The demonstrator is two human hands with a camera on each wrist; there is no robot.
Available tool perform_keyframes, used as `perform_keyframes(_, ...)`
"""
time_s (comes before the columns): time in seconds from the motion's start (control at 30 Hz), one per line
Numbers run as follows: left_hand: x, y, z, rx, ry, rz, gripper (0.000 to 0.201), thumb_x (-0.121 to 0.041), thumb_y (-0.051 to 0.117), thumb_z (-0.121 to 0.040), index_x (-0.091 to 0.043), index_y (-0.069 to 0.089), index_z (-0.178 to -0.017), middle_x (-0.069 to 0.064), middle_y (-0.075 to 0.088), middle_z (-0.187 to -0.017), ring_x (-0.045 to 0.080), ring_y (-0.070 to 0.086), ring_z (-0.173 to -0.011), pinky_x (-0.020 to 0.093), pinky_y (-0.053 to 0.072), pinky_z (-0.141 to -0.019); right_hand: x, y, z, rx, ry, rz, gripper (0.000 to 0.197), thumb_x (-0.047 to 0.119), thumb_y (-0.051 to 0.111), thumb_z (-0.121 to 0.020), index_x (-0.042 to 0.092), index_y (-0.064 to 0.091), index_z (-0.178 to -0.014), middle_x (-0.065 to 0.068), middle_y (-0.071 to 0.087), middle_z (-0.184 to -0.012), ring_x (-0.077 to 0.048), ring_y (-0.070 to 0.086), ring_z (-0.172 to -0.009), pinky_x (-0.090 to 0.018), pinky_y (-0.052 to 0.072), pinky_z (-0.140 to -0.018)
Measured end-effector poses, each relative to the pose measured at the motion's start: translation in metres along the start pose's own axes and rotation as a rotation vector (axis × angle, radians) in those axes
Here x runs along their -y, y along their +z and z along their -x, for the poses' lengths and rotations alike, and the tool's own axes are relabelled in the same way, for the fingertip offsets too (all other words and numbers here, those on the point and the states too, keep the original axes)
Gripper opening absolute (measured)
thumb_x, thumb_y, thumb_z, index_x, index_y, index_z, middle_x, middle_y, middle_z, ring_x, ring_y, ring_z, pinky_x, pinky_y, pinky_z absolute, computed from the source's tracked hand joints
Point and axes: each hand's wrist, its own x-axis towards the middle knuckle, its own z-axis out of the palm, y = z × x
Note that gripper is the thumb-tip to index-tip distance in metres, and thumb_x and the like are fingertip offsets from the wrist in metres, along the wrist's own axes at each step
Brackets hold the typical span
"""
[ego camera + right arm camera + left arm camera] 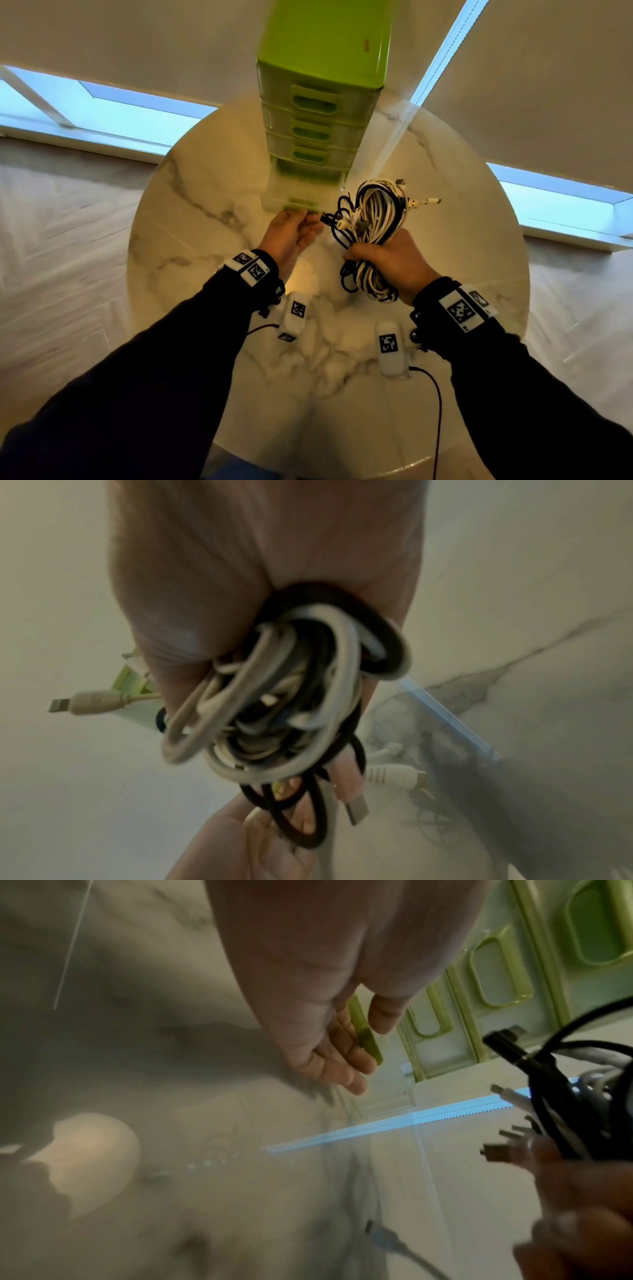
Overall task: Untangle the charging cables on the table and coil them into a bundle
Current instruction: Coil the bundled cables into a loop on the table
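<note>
A coiled bundle of black and white charging cables (373, 219) hangs above the marble table (205, 212), with several plugs sticking out of it. My right hand (380, 255) grips the bundle round its middle; in the right wrist view the loops (274, 710) bulge from the fist. My left hand (294, 226) is at the bottom drawer (294, 202) of a green drawer unit (318, 113). In the left wrist view its thumb and fingers (342, 1064) pinch the green drawer handle (368, 1039), and the clear drawer stands partly pulled out. The bundle (561, 1096) is just right of that hand.
The drawer unit stands at the back middle of the round table. Two white tagged blocks (296, 313) (390, 346) sit below my wrists, and a thin black cord (438, 411) runs off the front edge. The floor lies all round the table.
</note>
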Motion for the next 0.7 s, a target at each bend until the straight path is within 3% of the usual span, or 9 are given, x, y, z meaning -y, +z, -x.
perform_keyframes(0.07, 0.012, -0.01, 0.015, 0.007, -0.015, -0.027, 0.019, -0.022, 0.046, -0.107, -0.013, 0.063, -0.107, 0.001, 0.072, -0.088, 0.013, 0.07, -0.081, 0.024, 0.053, -0.072, 0.003, 0.005, 0.008, 0.012, 0.007, -0.006, 0.015, 0.001, 0.077, -0.074, 0.008, 0.074, -0.087, -0.005, 0.074, -0.077, -0.011, 0.07, -0.072, -0.02, 0.053, -0.061)
perform_keyframes(0.2, 0.033, -0.029, 0.042, 0.015, -0.052, -0.046, 0.032, -0.025, 0.046, -0.106, -0.005, 0.06, -0.127, 0.017, 0.07, -0.119, 0.024, 0.071, -0.104, 0.027, 0.055, -0.078, 0.006, 0.016, 0.033, 0.03, 0.004, -0.014, 0.016, -0.001, 0.076, -0.073, 0.014, 0.072, -0.077, 0.004, 0.07, -0.067, -0.008, 0.066, -0.065, -0.019, 0.05, -0.058)
perform_keyframes(0.3, 0.045, -0.035, 0.063, 0.006, -0.073, -0.027, 0.035, -0.027, 0.047, -0.105, -0.005, 0.058, -0.13, 0.02, 0.067, -0.126, 0.027, 0.069, -0.111, 0.032, 0.055, -0.087, 0.005, 0.022, 0.051, 0.029, 0.01, 0.008, 0.019, 0.002, 0.078, -0.071, 0.019, 0.072, -0.077, 0.005, 0.072, -0.07, -0.009, 0.068, -0.068, -0.021, 0.05, -0.06)
perform_keyframes(0.4, 0.054, -0.04, 0.08, -0.01, -0.068, -0.01, 0.036, -0.026, 0.045, -0.105, -0.004, 0.056, -0.131, 0.02, 0.068, -0.124, 0.022, 0.071, -0.099, 0.036, 0.054, -0.093, 0.005, 0.024, 0.066, 0.039, 0.038, 0.011, 0.019, 0.001, 0.077, -0.071, 0.02, 0.071, -0.075, 0.006, 0.071, -0.069, -0.007, 0.068, -0.066, -0.018, 0.05, -0.057)
perform_keyframes(0.47, 0.054, -0.041, 0.085, -0.021, -0.071, -0.017, 0.037, -0.027, 0.046, -0.105, -0.003, 0.056, -0.131, 0.019, 0.069, -0.121, 0.019, 0.073, -0.095, 0.034, 0.056, -0.091, 0.007, 0.027, 0.074, 0.056, 0.057, 0.0, 0.019, -0.001, 0.076, -0.072, 0.016, 0.073, -0.078, 0.004, 0.072, -0.07, -0.008, 0.068, -0.067, -0.019, 0.051, -0.057)
perform_keyframes(0.57, 0.047, -0.042, 0.09, -0.042, -0.079, -0.065, 0.035, -0.027, 0.049, -0.104, 0.001, 0.058, -0.122, 0.015, 0.072, -0.104, 0.018, 0.072, -0.078, 0.033, 0.057, -0.073, 0.009, 0.031, 0.073, 0.025, 0.092, 0.02, 0.018, 0.001, 0.076, -0.07, 0.016, 0.074, -0.08, 0.001, 0.073, -0.072, -0.014, 0.07, -0.072, -0.028, 0.056, -0.064)
perform_keyframes(0.63, 0.037, -0.043, 0.095, -0.043, 0.005, -0.157, 0.024, -0.024, 0.052, -0.104, -0.002, 0.06, -0.106, 0.013, 0.065, -0.083, 0.022, 0.062, -0.061, 0.036, 0.048, -0.059, 0.013, 0.034, 0.06, -0.033, 0.123, 0.054, 0.014, 0.008, 0.078, -0.065, 0.017, 0.075, -0.075, 0.0, 0.074, -0.072, -0.018, 0.071, -0.074, -0.035, 0.059, -0.068)
perform_keyframes(0.7, 0.022, -0.046, 0.095, -0.045, 0.165, -0.322, 0.015, -0.02, 0.053, -0.104, -0.008, 0.06, -0.098, 0.01, 0.06, -0.076, 0.021, 0.058, -0.058, 0.038, 0.047, -0.06, 0.019, 0.038, 0.043, -0.089, 0.165, 0.082, 0.018, 0.019, 0.08, -0.055, 0.017, 0.075, -0.073, -0.001, 0.074, -0.072, -0.02, 0.072, -0.074, -0.037, 0.06, -0.068)
